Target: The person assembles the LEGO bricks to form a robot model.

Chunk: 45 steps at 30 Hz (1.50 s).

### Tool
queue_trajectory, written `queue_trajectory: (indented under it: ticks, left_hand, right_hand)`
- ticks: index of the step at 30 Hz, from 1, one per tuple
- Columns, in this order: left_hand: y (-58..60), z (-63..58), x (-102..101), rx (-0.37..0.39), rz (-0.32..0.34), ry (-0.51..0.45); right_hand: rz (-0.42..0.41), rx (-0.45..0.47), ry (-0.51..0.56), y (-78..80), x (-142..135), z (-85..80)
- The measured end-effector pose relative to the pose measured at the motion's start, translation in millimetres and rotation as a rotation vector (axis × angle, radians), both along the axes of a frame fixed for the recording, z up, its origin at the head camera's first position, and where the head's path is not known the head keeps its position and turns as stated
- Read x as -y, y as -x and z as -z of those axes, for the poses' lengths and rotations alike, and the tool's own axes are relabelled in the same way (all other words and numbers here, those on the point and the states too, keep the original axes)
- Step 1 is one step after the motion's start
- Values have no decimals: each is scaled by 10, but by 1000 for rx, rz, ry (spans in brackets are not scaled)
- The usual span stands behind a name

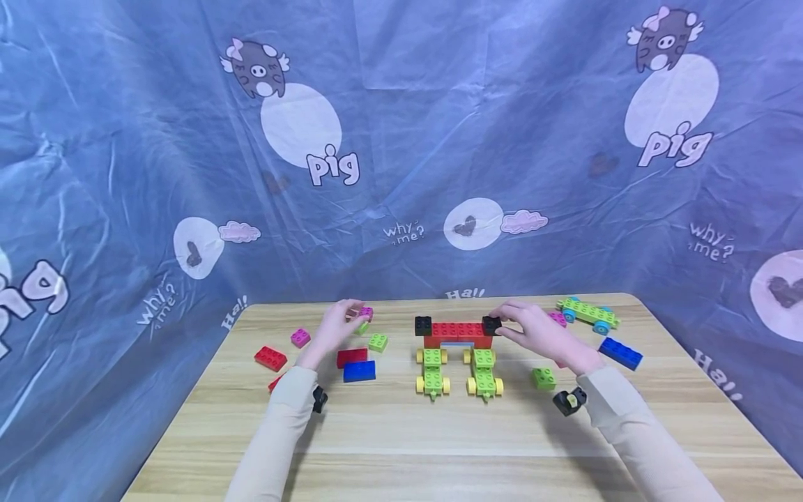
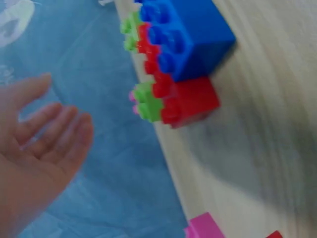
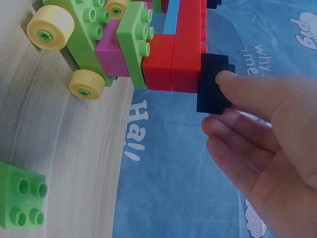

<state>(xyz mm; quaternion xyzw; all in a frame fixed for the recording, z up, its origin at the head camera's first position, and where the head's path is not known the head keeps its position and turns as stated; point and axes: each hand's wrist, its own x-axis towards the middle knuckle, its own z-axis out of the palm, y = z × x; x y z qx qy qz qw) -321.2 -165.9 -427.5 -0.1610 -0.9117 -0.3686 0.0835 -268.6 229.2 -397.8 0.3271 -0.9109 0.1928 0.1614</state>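
My right hand [image 1: 542, 336] pinches a black toy brick [image 3: 212, 87] between thumb and fingers, at the right end of a red brick beam [image 1: 458, 331]. A second black brick [image 1: 423, 325] sits on the beam's left end. Below the beam stand two green wheeled bases [image 1: 433, 376] with yellow wheels; the right wrist view shows a purple brick [image 3: 110, 54] in the stack between. My left hand [image 1: 335, 326] is over the left back of the table, near a magenta brick [image 1: 366, 313] and a light green brick [image 1: 362, 328]. Its fingers are loosely bent around nothing in the left wrist view.
Red [image 1: 352, 358] and blue [image 1: 360, 371] bricks lie left of the build, with a green brick [image 1: 378, 341] behind. Farther left are magenta [image 1: 300, 337] and red [image 1: 270, 358] bricks. A green car base [image 1: 586, 312], blue brick [image 1: 621, 353] and green brick [image 1: 544, 378] lie right.
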Motion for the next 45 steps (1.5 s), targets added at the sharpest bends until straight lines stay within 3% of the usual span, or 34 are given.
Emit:
queue_trajectory:
  ticks: [4, 11, 22, 37, 45]
  left_hand:
    - [62, 79, 46, 43, -73, 89]
    - [155, 212, 81, 79, -135, 162]
    - [224, 325, 66, 99, -141, 290]
    - [251, 350, 56, 97, -156, 294]
    - [244, 358, 86, 147, -182, 195]
  right_hand:
    - [-2, -4, -1, 4, -13, 4]
    - [1, 11, -1, 2, -9, 6]
    - [11, 17, -7, -10, -1, 4]
    - [6, 24, -7, -4, 2, 9]
    - [18, 36, -9, -7, -2, 10]
